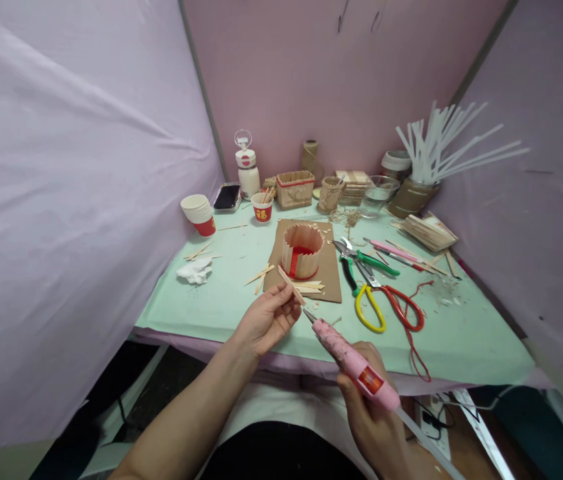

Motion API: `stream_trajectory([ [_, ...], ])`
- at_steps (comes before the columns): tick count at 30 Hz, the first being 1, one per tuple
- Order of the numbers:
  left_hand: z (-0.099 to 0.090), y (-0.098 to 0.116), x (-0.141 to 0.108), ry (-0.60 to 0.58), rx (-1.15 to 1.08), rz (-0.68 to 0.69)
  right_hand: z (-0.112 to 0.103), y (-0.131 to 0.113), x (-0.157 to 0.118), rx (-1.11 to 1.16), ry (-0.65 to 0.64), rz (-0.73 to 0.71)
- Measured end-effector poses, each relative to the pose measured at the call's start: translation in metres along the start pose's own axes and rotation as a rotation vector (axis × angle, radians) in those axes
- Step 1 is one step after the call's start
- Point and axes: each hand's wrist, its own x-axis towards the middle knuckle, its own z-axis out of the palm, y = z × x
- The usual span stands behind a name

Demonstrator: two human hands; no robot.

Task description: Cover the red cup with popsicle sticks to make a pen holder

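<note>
Between its thumb and fingers, my left hand [271, 317] pinches a thin flat wooden stick [291, 285] above the table's front. My right hand [374, 407] is wrapped round a pink hot glue gun [354, 363], with a white glue stick [431, 443] trailing from its back. The gun's metal nozzle is close to the lower end of the wooden stick; I cannot tell if they touch. Beyond my hands, a round cup-like piece [302, 250] with wooden sticks standing round its red base rests on a brown cardboard sheet [328, 267]. More cut sticks [310, 287] lie in front of it.
To the right lie green-handled pruning shears [376, 262], scissors with yellow and red handles [372, 310], and pens [396, 250]. Stacked paper cups [198, 215], crumpled tissue [194, 271] and a phone [228, 197] are at left. A water bowl [377, 198] and woven basket [295, 190] stand behind.
</note>
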Motion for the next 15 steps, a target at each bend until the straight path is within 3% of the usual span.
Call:
stream_trajectory([
  [8,-0.015,0.003,0.009,-0.292,-0.078,-0.058,-0.004,-0.003,-0.001,0.180,0.043,0.187],
  [15,-0.014,-0.001,0.006,-0.365,-0.106,-0.113,-0.002,-0.009,0.002,0.221,0.043,0.216],
])
